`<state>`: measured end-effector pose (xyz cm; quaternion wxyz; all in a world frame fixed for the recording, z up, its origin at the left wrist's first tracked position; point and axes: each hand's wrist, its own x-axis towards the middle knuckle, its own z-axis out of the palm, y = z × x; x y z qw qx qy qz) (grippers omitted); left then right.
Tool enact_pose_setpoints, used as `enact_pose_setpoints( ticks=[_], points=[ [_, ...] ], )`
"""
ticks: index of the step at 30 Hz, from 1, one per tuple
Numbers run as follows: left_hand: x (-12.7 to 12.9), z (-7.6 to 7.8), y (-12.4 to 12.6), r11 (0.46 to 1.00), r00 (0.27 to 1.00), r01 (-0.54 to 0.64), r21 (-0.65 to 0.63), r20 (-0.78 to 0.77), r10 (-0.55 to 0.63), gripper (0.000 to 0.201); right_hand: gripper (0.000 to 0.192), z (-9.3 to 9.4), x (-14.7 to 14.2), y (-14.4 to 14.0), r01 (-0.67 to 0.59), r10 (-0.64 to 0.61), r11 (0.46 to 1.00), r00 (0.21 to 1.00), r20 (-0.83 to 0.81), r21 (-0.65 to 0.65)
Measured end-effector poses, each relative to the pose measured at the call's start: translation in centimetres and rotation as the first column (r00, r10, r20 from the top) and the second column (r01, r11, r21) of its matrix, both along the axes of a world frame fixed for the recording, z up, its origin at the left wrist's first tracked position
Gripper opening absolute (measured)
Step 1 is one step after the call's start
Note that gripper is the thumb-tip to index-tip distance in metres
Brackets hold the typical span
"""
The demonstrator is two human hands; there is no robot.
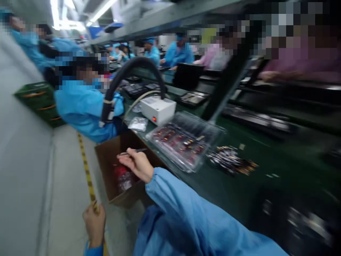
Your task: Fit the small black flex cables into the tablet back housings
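My right hand (137,164) is over an open cardboard box (106,170), its fingers closed around a slim dark tweezers-like tool (141,150). Inside the box, below that hand, lie red and clear plastic pieces (124,177), blurred. My left hand (94,222) is low on the left, beside the box and above the floor. Its fingers are pinched together, and what they hold, if anything, cannot be made out. On the bench right of the box sits a clear plastic tray (183,161) with small reddish and gold parts in its compartments.
A pile of small metallic parts (229,160) lies on the green bench (271,149). Behind the tray stand a white box-shaped device (158,108) and a black curved hose (138,60). A co-worker in blue (80,106) sits just beyond; green crates (39,103) stand by the wall.
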<state>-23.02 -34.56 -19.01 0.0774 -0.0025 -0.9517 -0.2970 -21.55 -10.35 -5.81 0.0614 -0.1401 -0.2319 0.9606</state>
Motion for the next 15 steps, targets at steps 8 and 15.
enact_pose_setpoints(
  ticks=[8,15],
  points=[
    [2.5,-1.2,-3.8,0.965,0.954,-0.248,0.084,0.191,0.229,0.027,0.030,1.1,-9.7,-0.2,0.123,-0.107,0.975,0.990,0.090,-0.187],
    [3.7,-1.0,-4.1,0.908,0.916,-0.378,0.177,0.216,0.339,0.039,0.030,2.6,-13.0,-1.7,0.098,-0.095,0.941,0.995,0.025,-0.325]
  ],
)
